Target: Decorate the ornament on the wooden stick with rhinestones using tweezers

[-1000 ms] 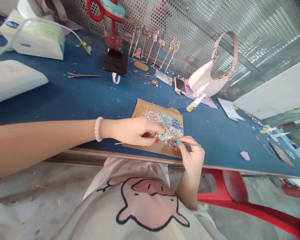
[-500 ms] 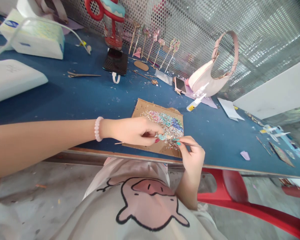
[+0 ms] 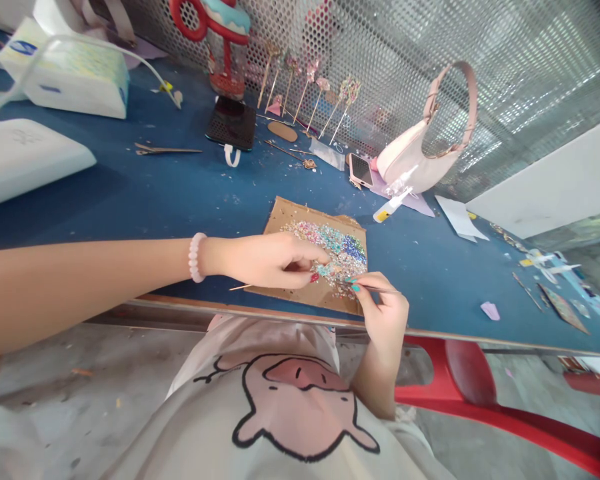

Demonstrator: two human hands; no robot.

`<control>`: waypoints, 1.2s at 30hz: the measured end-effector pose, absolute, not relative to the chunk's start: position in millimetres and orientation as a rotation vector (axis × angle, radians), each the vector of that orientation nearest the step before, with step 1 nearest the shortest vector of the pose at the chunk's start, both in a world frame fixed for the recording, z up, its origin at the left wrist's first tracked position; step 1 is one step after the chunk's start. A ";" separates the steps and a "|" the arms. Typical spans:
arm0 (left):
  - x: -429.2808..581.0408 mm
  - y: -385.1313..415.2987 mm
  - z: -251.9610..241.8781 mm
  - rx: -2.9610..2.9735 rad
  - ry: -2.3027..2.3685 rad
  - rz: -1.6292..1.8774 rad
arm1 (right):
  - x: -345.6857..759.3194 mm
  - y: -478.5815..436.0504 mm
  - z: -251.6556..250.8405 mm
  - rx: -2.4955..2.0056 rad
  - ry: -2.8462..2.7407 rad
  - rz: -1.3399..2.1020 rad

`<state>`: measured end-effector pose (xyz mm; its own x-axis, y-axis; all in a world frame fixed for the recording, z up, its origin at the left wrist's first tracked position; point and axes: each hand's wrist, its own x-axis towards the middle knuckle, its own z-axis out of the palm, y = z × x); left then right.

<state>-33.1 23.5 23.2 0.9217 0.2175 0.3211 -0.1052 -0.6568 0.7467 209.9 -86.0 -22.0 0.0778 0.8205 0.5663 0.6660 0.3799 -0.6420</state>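
A brown cardboard sheet (image 3: 285, 215) lies at the near edge of the blue table, covered with a heap of small glittering beads (image 3: 337, 247) in pink, teal and blue. My left hand (image 3: 267, 261), with a pale bead bracelet at the wrist, is pinched on a thin stick (image 3: 240, 287) with a small teal ornament at its tip. My right hand (image 3: 383, 310) is closed on thin metal tweezers (image 3: 380, 289) whose tips point at that ornament, just over the beads.
Farther back stand several decorated sticks (image 3: 313, 100) by the perforated metal wall, a pink handbag (image 3: 423, 150), a phone (image 3: 361, 171), a glue bottle (image 3: 390, 207) and scissors (image 3: 163, 151). White packages (image 3: 65, 67) lie at left. A red chair (image 3: 485, 393) is at my right.
My left hand has shifted slightly right and up with the stick; my right hand has barely moved.
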 end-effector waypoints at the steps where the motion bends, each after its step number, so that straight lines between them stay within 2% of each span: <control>1: -33.2 23.5 23.4 2.236 0.083 0.486 | 209.5 -86.2 -21.3 -1.355 -1.648 0.194; 13: -34.9 29.6 23.6 2.282 0.171 0.621 | 208.6 -86.7 -18.7 -1.418 -1.615 0.232; 21: -49.7 73.0 28.7 2.101 0.702 0.894 | 212.1 -82.8 -22.7 -1.447 -1.643 0.197; 27: -50.8 105.3 12.1 2.065 0.844 0.836 | 211.5 -82.9 -22.7 -1.427 -1.609 0.191; 36: -54.1 111.9 1.3 2.144 0.844 0.836 | 210.8 -83.8 -22.5 -1.417 -1.649 0.166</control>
<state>-54.1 111.9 1.3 0.5842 0.7504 0.3091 0.3159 -0.5611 0.7651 210.8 -83.8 -22.5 0.0916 0.8350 0.5426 0.7105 0.3270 -0.6232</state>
